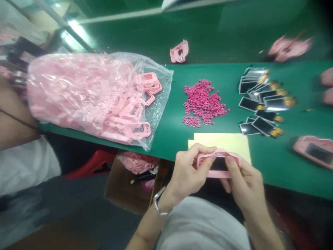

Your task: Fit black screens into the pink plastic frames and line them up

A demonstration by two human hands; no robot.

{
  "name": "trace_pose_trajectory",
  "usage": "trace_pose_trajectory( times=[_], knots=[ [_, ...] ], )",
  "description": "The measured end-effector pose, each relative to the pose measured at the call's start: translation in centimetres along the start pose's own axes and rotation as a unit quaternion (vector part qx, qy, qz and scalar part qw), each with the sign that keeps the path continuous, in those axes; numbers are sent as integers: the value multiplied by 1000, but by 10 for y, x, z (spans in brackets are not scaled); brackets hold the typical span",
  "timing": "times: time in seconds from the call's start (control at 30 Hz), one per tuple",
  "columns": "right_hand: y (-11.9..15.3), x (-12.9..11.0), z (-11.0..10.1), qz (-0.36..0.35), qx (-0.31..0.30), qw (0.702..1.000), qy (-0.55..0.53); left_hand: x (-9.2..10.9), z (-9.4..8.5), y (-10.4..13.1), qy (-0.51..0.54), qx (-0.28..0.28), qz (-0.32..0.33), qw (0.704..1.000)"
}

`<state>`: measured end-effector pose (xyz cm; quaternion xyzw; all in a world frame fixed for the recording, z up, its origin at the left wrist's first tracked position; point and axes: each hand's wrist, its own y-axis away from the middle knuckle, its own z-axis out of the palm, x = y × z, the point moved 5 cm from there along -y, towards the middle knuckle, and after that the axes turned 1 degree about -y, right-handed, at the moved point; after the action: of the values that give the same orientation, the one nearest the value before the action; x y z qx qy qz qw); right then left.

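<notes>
Both my hands hold one pink plastic frame (pixel 218 172) with a dark window in its middle, just in front of the green table's near edge. My left hand (pixel 188 172) grips its left end, thumb and fingers curled over the top rim. My right hand (pixel 246 185) grips the right end, with the thumb pressed on the top edge. A pale yellow sheet (pixel 223 141) lies on the table right behind the frame. A heap of small magenta pieces (pixel 203 102) lies further back.
A clear bag full of pink frames (pixel 88 95) lies at the left of the green table (pixel 177 135). Several black screens with gold tabs (pixel 265 102) are spread at the right, beside a finished pink housing (pixel 314 152). Another person's arm (pixel 13 118) is at far left. A cardboard box (pixel 130 187) sits below.
</notes>
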<state>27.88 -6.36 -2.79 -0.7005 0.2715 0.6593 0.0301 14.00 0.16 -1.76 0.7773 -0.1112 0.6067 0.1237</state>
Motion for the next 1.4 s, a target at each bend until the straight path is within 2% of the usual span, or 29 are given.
trace_pose_trajectory(
  times=[0.2,0.3,0.4,0.5,0.53,0.6,0.67,0.73,0.77,0.87,1.03,1.17,1.23,1.3,1.4],
  knots=[
    [0,-1,6,16,5,1000,-20,-1,-4,1,2,-3,11,1000],
    [-2,2,13,18,27,999,-37,0,-3,2,6,3,0,1000],
    [-8,4,16,-13,27,999,-20,-4,-5,4,16,57,-11,998],
    [-28,-1,19,-99,-39,993,44,-17,-17,1,43,130,-20,990],
    [-38,-6,18,-144,-44,985,81,-23,-23,0,64,156,-33,985],
    [-61,-17,17,-239,7,951,195,-39,-36,-5,119,192,-70,972],
    [-81,-24,20,-296,82,888,343,-50,-44,-10,170,195,-100,961],
    [-96,-24,29,-312,111,831,446,-56,-47,-13,204,183,-116,955],
    [-99,-22,33,-319,108,816,470,-56,-47,-14,219,177,-121,952],
    [-97,-15,38,-359,88,796,480,-56,-43,-13,255,153,-137,945],
    [-91,-9,28,-375,61,787,487,-54,-39,-12,261,116,-134,949],
    [-92,-9,23,-387,42,768,508,-52,-40,-10,257,108,-129,952],
    [-90,-12,22,-395,15,778,488,-52,-39,-9,261,100,-137,950],
    [-81,-18,20,-407,-1,805,432,-53,-36,-8,258,86,-146,951],
    [-53,-35,15,-447,37,829,334,-54,-28,-6,241,47,-159,956]
  ],
)
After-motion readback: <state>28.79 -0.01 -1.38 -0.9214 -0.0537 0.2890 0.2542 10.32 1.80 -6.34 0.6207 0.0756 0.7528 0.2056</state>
